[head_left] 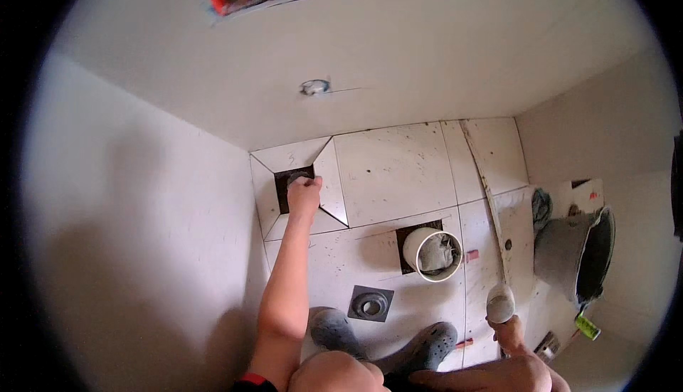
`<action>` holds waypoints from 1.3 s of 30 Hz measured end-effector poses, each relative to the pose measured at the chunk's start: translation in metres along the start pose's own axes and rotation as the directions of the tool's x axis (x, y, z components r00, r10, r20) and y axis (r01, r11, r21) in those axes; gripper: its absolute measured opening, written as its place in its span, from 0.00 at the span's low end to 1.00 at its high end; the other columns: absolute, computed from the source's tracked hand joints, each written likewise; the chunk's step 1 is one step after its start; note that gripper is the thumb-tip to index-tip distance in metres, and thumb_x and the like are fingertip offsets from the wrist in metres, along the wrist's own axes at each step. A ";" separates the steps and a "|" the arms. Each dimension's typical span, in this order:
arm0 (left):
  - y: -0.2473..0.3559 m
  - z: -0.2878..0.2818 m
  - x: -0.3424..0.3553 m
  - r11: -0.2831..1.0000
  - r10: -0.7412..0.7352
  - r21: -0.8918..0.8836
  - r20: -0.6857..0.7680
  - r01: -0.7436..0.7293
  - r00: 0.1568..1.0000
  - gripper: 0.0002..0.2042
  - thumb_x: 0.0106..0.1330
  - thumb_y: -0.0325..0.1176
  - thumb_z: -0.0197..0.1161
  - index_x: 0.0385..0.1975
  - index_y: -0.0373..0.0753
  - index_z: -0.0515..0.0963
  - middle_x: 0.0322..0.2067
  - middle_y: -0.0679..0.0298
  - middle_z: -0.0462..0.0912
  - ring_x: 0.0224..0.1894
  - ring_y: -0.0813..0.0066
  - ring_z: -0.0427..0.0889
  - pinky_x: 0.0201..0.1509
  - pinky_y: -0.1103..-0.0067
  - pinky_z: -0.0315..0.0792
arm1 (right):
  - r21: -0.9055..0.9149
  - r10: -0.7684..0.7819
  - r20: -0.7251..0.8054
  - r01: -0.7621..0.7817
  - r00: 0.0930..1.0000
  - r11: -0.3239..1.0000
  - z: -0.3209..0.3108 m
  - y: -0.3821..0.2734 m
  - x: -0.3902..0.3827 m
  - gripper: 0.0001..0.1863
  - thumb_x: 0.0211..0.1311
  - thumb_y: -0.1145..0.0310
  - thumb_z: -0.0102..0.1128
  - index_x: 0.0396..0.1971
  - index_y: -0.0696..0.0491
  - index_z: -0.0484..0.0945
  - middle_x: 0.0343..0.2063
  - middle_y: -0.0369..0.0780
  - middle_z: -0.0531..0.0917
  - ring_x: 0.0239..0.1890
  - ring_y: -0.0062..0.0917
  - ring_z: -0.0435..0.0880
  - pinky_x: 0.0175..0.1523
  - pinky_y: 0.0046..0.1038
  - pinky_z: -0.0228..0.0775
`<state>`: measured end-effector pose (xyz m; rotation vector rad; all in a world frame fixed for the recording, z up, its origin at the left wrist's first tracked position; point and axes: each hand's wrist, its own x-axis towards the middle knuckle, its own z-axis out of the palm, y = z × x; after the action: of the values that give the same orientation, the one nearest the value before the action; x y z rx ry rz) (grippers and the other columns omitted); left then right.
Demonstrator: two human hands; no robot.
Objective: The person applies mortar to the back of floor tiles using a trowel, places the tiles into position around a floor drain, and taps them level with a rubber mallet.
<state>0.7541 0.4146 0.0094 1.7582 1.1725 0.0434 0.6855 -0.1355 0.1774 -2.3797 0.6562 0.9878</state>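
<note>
My left hand (304,193) reaches down to a dark square opening (282,196) in the floor near the far left corner. Its fingers are closed; a greyish rounded edge shows just beyond them, but what they hold is mostly hidden. Four cut, wedge-shaped tile pieces (329,178) frame the opening. My right hand (508,334), low at the right, grips a pale grey, round-ended object (501,302), its kind unclear. The near end of a long narrow straight strip (487,193) lies just beyond that object.
A white bucket (432,255) with grey contents stands at another square opening. Near my shoes (420,349) lies a black square drain piece (371,304). A large dark bucket (576,253) and a green-handled tool (587,326) are at the right. Walls close in left and ahead.
</note>
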 end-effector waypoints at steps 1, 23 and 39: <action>0.004 0.002 -0.004 0.999 0.045 0.005 -0.025 -0.045 0.999 0.15 0.63 0.39 0.67 0.29 0.29 0.80 0.26 0.54 0.83 0.31 0.64 0.81 0.37 0.68 0.72 | -0.005 0.047 -0.014 -0.048 0.999 0.999 0.010 0.036 0.009 0.15 0.56 0.61 0.70 0.23 0.60 0.81 0.13 0.36 0.77 0.14 0.22 0.75 0.20 0.32 0.65; 0.044 -0.004 -0.140 0.672 0.178 -0.509 0.816 0.538 0.550 0.31 0.70 0.60 0.45 0.64 0.43 0.67 0.25 0.66 0.75 0.20 0.76 0.68 0.24 0.74 0.63 | -0.405 -0.240 -0.194 0.145 0.951 0.903 -0.073 0.051 -0.029 0.23 0.63 0.51 0.61 0.50 0.53 0.78 0.45 0.54 0.80 0.46 0.52 0.80 0.50 0.47 0.76; 0.236 0.049 -0.244 0.980 -0.080 0.063 0.993 0.191 0.083 0.26 0.74 0.49 0.49 0.58 0.30 0.71 0.48 0.50 0.81 0.46 0.57 0.83 0.54 0.67 0.77 | -0.727 -0.085 -0.327 -0.193 0.941 0.659 -0.291 0.094 -0.046 0.10 0.56 0.66 0.57 0.32 0.54 0.83 0.32 0.43 0.86 0.37 0.35 0.86 0.49 0.40 0.76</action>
<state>0.8101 0.1940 0.2657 1.0606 0.2021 -1.1025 0.7506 -0.3682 0.3711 -3.3511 0.4773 1.0169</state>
